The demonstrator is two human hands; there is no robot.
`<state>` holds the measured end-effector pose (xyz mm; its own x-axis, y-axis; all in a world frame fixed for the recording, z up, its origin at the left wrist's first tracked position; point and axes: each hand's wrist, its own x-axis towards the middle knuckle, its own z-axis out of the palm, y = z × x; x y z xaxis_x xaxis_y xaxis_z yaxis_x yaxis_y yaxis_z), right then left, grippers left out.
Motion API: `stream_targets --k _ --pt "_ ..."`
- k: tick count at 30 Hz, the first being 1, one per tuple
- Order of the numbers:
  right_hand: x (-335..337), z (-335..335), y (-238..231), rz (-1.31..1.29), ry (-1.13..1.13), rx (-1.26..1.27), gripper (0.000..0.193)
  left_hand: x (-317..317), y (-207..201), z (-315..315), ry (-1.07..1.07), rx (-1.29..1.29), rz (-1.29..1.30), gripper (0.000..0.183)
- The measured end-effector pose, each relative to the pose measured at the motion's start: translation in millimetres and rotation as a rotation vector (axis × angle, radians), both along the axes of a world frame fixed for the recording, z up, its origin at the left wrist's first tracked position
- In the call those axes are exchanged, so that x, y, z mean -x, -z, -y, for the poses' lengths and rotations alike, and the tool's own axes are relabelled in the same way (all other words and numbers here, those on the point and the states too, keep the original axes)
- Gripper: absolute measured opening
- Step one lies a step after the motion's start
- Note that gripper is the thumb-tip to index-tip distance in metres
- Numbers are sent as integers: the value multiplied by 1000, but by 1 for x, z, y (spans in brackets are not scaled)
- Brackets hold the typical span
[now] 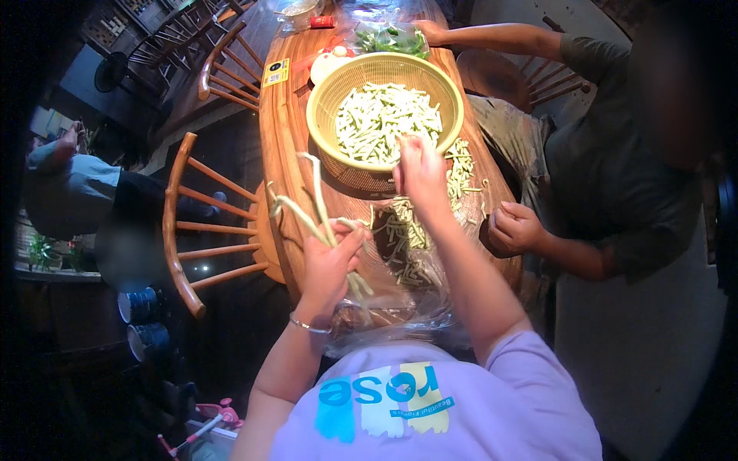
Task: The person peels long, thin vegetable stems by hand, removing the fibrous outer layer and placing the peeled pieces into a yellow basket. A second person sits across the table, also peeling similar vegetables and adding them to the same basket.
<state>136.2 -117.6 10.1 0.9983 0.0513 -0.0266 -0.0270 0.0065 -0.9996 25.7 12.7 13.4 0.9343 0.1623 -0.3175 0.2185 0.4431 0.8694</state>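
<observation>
My left hand (329, 263) is closed around a few long pale green beans (318, 196), whose ends stick out above and below the fist. A round yellow plastic colander (323, 142) stands on the table and holds many short pieces of cut bean (388, 119). At its near rim my right hand (421, 175) is closed in a pinch. What its fingertips hold, if anything, is too small to make out. More bean pieces (406, 230) lie on the table between my forearms and along the colander's right side.
Clear plastic film (403, 315) covers the wooden table's (280, 134) near edge. Behind the colander are a bag of green vegetables (392, 40), a yellow card (275, 73) and a red container (323, 22). A person (615, 154) sits at the right, one hand by the bag. A wooden chair (184, 223) stands left.
</observation>
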Motion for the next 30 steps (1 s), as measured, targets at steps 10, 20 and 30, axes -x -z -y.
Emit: stream_targets --k 10,20,30 --pt "47 48 66 71 145 47 18 -13 30 13 73 -30 -91 41" --pt "147 17 50 -464 -612 -268 21 -12 16 -9 -158 301 53 30" --pt "150 25 34 -661 -825 -601 23 0 -19 -38 -315 317 215 24"
